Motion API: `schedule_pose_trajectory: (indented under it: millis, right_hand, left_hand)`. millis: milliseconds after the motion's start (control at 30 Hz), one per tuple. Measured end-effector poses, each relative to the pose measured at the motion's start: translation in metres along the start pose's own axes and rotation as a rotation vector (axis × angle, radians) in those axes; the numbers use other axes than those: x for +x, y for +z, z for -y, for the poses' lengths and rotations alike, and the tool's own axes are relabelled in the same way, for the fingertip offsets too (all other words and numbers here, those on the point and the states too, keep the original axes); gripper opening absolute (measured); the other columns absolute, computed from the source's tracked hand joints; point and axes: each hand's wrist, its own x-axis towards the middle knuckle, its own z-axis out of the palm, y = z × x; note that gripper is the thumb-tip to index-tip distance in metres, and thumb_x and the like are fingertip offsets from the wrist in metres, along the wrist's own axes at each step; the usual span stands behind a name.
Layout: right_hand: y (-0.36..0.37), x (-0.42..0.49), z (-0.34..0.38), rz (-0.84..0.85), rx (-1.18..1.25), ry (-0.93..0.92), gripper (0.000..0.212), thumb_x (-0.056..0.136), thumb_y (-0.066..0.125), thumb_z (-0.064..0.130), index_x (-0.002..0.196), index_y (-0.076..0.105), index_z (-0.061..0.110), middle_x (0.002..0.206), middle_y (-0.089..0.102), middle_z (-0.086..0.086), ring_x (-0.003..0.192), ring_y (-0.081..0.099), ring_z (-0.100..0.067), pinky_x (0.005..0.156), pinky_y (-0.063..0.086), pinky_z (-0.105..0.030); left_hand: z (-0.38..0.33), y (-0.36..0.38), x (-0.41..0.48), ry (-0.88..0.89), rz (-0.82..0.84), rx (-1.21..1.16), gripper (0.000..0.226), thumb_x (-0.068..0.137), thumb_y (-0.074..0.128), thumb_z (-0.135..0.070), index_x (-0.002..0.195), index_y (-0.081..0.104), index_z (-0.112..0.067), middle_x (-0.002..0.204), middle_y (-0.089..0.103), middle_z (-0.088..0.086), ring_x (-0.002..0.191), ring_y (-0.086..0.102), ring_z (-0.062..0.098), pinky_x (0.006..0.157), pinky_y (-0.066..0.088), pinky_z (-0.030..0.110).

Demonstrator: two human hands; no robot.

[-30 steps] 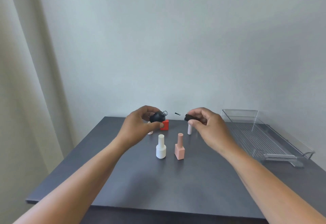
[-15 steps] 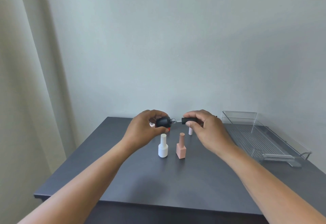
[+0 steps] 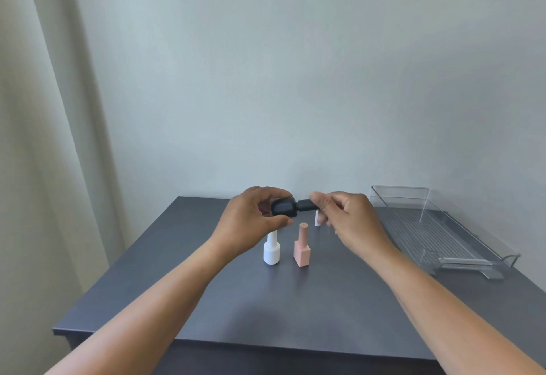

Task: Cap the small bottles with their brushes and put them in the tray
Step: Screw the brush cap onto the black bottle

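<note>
Over the table (image 3: 266, 309), left of the tray (image 3: 428, 235), the left grip (image 3: 251, 222) holds a black bottle (image 3: 283, 208); the right grip (image 3: 351, 221) pinches its cap (image 3: 305, 205).

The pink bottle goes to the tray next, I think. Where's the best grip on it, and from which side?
I'd pinch the tall round cap of the pink bottle from above and the right: it stands upright, cap free, while the white bottle crowds its left side.
</note>
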Motion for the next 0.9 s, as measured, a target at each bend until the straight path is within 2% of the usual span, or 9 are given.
schedule_pose_trajectory:
  millis: [100, 200, 300, 400, 467, 533, 733, 833, 900]
  right_hand:
    - [-0.002, 0.003, -0.002, 0.080, -0.042, 0.094, 0.071, 0.080, 0.042, 0.072, 0.058, 0.069, 0.010, 0.055, 0.069, 0.006, 0.046, 0.057, -0.005, 0.061, 0.046, -0.028]
    - [-0.005, 0.002, -0.005, 0.179, -0.055, 0.119, 0.079, 0.079, 0.034, 0.077, 0.080, 0.072, 0.007, 0.054, 0.066, 0.010, 0.047, 0.054, -0.002, 0.062, 0.043, -0.024]
    - [-0.005, -0.001, -0.009, 0.217, -0.020, 0.016, 0.038, 0.082, 0.062, 0.058, 0.111, 0.062, 0.034, 0.081, 0.066, 0.014, 0.070, 0.057, 0.003, 0.069, 0.043, -0.016]
    - [-0.005, -0.001, -0.014, 0.150, -0.009, -0.074, 0.024, 0.083, 0.073, 0.023, 0.101, 0.061, 0.035, 0.092, 0.067, 0.005, 0.081, 0.059, -0.010, 0.075, 0.045, -0.017]
    - [-0.005, -0.001, -0.014, 0.116, 0.026, -0.083, 0.015, 0.086, 0.070, 0.019, 0.093, 0.065, 0.031, 0.086, 0.070, -0.002, 0.080, 0.061, -0.015, 0.069, 0.044, -0.016]
    - [-0.005, -0.001, -0.014, 0.103, 0.025, -0.077, 0.005, 0.089, 0.066, 0.028, 0.085, 0.067, 0.030, 0.075, 0.070, 0.000, 0.069, 0.060, -0.009, 0.062, 0.042, -0.016]
    - [-0.005, 0.002, -0.012, 0.088, -0.091, 0.002, 0.069, 0.082, 0.045, 0.072, 0.059, 0.067, 0.010, 0.054, 0.068, 0.004, 0.050, 0.060, -0.004, 0.065, 0.051, -0.032]
    - [-0.009, 0.006, -0.012, 0.107, -0.164, 0.023, 0.081, 0.075, 0.036, 0.085, 0.071, 0.071, 0.012, 0.059, 0.070, 0.006, 0.054, 0.061, -0.007, 0.070, 0.054, -0.037]
    - [-0.011, 0.006, -0.013, 0.113, -0.142, -0.012, 0.062, 0.070, 0.050, 0.082, 0.096, 0.069, 0.029, 0.073, 0.071, 0.007, 0.070, 0.064, -0.007, 0.075, 0.054, -0.034]
  left_hand:
    - [0.001, 0.001, -0.001, -0.010, 0.017, 0.015, 0.038, 0.072, 0.085, -0.023, 0.097, 0.070, -0.047, 0.101, 0.069, -0.015, 0.091, 0.060, -0.005, 0.072, 0.038, 0.001]
    - [0.003, 0.003, -0.001, -0.023, 0.027, 0.016, 0.037, 0.071, 0.085, -0.024, 0.098, 0.071, -0.045, 0.101, 0.069, -0.015, 0.090, 0.060, -0.005, 0.071, 0.038, 0.001]
    - [0.004, 0.003, 0.000, -0.027, 0.020, 0.014, 0.037, 0.071, 0.085, -0.024, 0.098, 0.071, -0.045, 0.101, 0.069, -0.015, 0.090, 0.060, -0.006, 0.070, 0.038, 0.001]
    - [0.005, 0.002, 0.001, -0.033, 0.028, 0.022, 0.036, 0.071, 0.085, -0.024, 0.099, 0.072, -0.044, 0.100, 0.069, -0.016, 0.091, 0.060, -0.005, 0.070, 0.038, 0.001]
    - [0.005, 0.003, 0.001, -0.026, 0.034, 0.039, 0.036, 0.071, 0.085, -0.024, 0.098, 0.071, -0.044, 0.099, 0.068, -0.017, 0.091, 0.059, -0.006, 0.070, 0.038, 0.001]
    - [0.004, 0.004, 0.000, -0.020, 0.032, 0.040, 0.036, 0.071, 0.085, -0.025, 0.097, 0.071, -0.044, 0.099, 0.068, -0.017, 0.091, 0.059, -0.007, 0.070, 0.038, 0.001]
    - [0.004, 0.006, -0.001, -0.012, 0.046, 0.034, 0.036, 0.071, 0.085, -0.026, 0.097, 0.069, -0.046, 0.099, 0.068, -0.018, 0.092, 0.059, -0.006, 0.071, 0.038, 0.001]
    - [0.005, 0.006, 0.000, -0.023, 0.047, 0.028, 0.036, 0.070, 0.085, -0.027, 0.096, 0.069, -0.046, 0.098, 0.069, -0.018, 0.093, 0.060, -0.005, 0.070, 0.038, 0.001]
    - [0.006, 0.007, 0.001, -0.027, 0.040, 0.021, 0.036, 0.070, 0.085, -0.026, 0.095, 0.070, -0.046, 0.098, 0.069, -0.018, 0.092, 0.061, -0.004, 0.070, 0.039, 0.002]
